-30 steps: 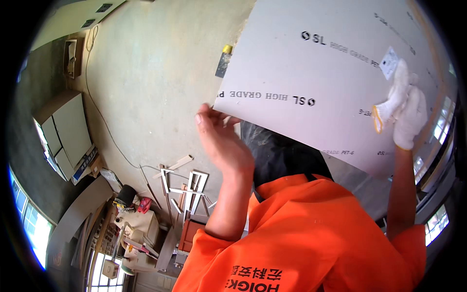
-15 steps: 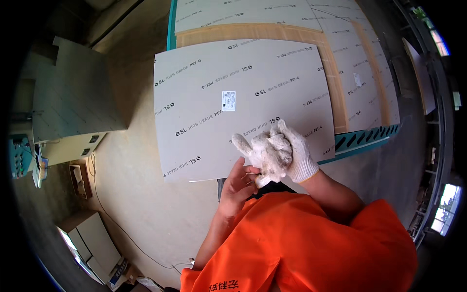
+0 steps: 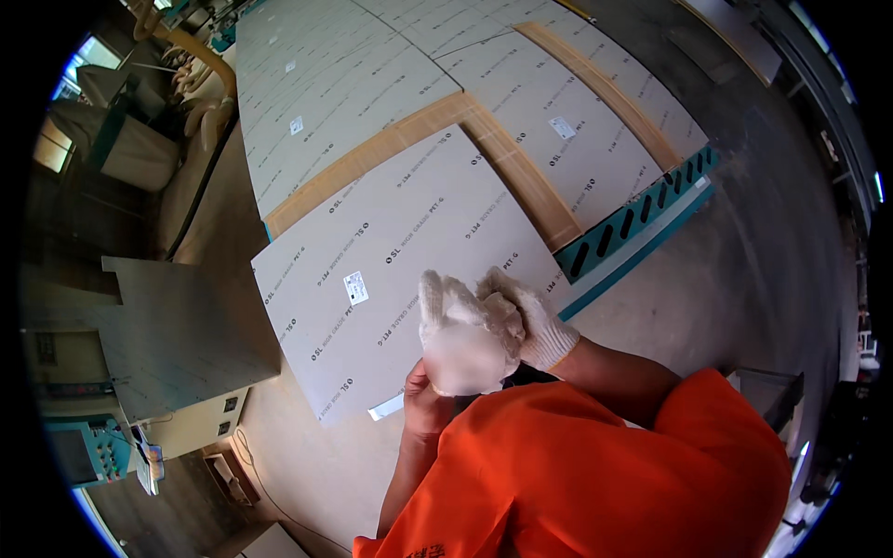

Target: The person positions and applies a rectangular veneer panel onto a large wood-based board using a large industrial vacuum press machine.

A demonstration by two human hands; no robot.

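Observation:
A white knitted work glove [image 3: 433, 299], smudged and bunched up, is held in front of my orange shirt. My bare left hand [image 3: 425, 405] pinches the glove's lower left edge with fingers and thumb. On my right hand [image 3: 541, 327] is a matching white glove, and its fingers are closed on the bunched glove from the right. A blurred patch covers the glove's lower part. Below both hands lies a large pale grey printed panel [image 3: 391, 214] with a small white label [image 3: 355, 288].
More printed panels [image 3: 391, 65] and light wood-coloured strips [image 3: 516, 167] lie on a teal slotted machine bed [image 3: 642, 219] beyond. At left stand a grey metal cabinet [image 3: 191, 325] and a teal control panel [image 3: 88, 451]. A cable [image 3: 270, 507] runs along the floor.
My view has turned, so the panels sit slanted and lower, and more of the machine bed shows. My left hand's fingers, spread earlier, are now closed on the glove.

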